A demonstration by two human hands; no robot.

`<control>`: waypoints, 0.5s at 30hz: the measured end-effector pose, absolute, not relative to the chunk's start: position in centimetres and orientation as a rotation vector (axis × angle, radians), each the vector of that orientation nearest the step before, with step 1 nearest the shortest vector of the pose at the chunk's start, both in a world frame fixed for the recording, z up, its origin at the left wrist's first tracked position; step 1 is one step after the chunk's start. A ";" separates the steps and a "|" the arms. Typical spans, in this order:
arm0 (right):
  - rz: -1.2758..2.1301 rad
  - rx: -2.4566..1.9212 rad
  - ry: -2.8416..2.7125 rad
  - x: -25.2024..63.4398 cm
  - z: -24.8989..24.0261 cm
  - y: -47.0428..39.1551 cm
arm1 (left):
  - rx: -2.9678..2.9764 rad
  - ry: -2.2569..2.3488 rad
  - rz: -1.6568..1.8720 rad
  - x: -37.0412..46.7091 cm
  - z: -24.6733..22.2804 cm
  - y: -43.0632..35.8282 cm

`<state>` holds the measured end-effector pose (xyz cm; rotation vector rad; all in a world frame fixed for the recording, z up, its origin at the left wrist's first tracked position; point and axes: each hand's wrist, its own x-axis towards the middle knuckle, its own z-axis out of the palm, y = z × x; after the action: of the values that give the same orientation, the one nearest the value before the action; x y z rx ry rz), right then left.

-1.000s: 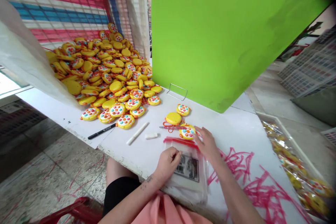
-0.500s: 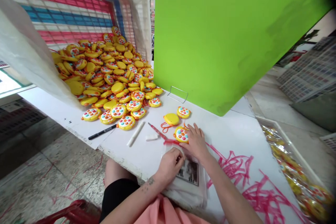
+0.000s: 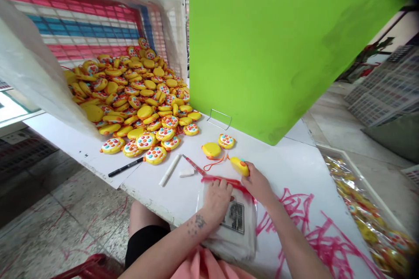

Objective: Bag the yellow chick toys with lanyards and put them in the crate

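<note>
My right hand (image 3: 257, 184) pinches the edge of a small yellow toy (image 3: 240, 166), tilted so that its plain yellow back shows; an orange cord loop (image 3: 214, 164) lies to its left. My left hand (image 3: 218, 198) rests, fingers down, on a stack of clear plastic bags (image 3: 237, 239) with a dark printed label. Pink tape or strip (image 3: 209, 178) runs along the upper edge of the bags. Just beyond lie another yellow toy (image 3: 211, 150), back up, and a toy (image 3: 227, 141) with coloured dots on its white face.
A large heap of these yellow toys (image 3: 144, 96) spills from a lined basket (image 3: 19, 52). A black marker (image 3: 126, 167), a white stick (image 3: 170, 170) and a white block (image 3: 187, 172) lie nearby. A green board (image 3: 278, 52) stands behind. Pink strips (image 3: 327, 244) and a box of bagged toys (image 3: 369, 218) are at right.
My right hand has picked up the toy and turned it from dotted face up to back showing, slightly right. My left hand has moved up and its fingers now lie on the bags.
</note>
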<state>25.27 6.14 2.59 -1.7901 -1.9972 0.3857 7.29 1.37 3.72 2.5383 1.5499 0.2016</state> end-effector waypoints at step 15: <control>1.356 -1.263 -1.346 31.7 6.0 0.8 | 2.383 1.239 0.882 6.0 0.7 0.8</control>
<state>31.71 0.76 5.95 -1.2632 -1.3464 1.3558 6.00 0.76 0.67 2.3825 1.2391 0.8824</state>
